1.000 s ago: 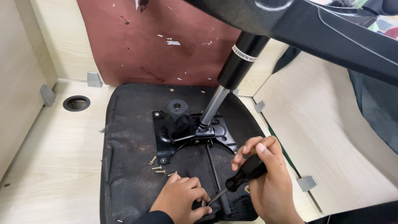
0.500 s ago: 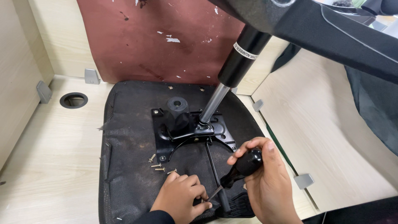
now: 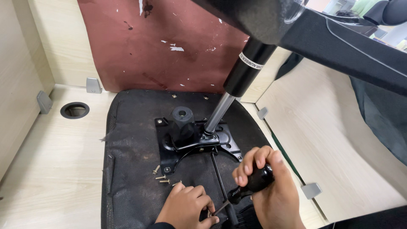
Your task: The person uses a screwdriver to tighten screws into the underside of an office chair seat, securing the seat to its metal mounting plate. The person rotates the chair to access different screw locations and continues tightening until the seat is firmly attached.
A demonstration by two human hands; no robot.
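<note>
Since the earlier frame the right hand [image 3: 271,193] has slid a little lower and nearer the bottom edge, and the left hand [image 3: 186,208] has barely shifted. The black-handled screwdriver [image 3: 250,186] sits low in the middle of the view, over the near edge of the upturned black fabric chair seat [image 3: 127,157]. The right hand is clenched around its handle, and the thin shaft slants down-left to the left hand, whose fingers are curled and pinched about the tip. Just beside that hand, a few small silver screws [image 3: 163,178] lie loose on the fabric. Beyond them the black metal mounting plate [image 3: 197,144] is fixed to the seat, with a grey-and-black gas cylinder [image 3: 233,89] rising from it; a white band label wraps its black upper part. The seat rests on a pale wood-grain desk [image 3: 55,169] with a round cable hole [image 3: 74,110].
</note>
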